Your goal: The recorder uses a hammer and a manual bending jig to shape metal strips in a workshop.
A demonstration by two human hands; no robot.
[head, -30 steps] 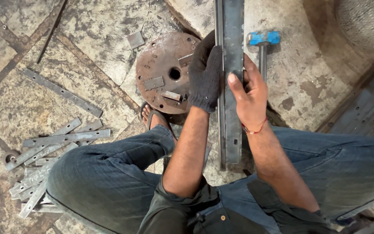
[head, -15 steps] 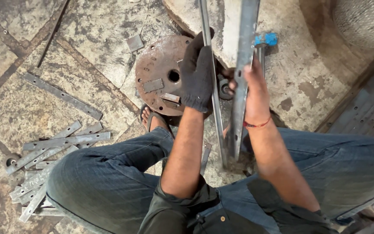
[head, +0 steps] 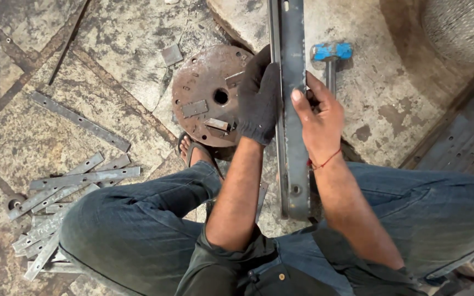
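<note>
A long dark steel bar (head: 293, 164) runs from the top of the view down between my knees. My left hand (head: 259, 98), in a black glove, grips its left edge. On the other side my bare right hand (head: 316, 118), with a red thread at the wrist, holds the right edge, thumb laid across the face. The bar's broad flat face points up at the camera. A rusty round steel disc (head: 207, 87) with small plates on it lies on the floor just left of the gloved hand.
A blue-headed hammer (head: 331, 53) lies on the concrete right of the bar. Several flat metal strips (head: 64, 189) are piled at the lower left, and one longer strip (head: 78, 120) lies apart. My sandalled foot (head: 193, 153) rests below the disc.
The bar was turned on edge half a second ago and is now back with its flat face up. Both hands stay on it at about the same place.
</note>
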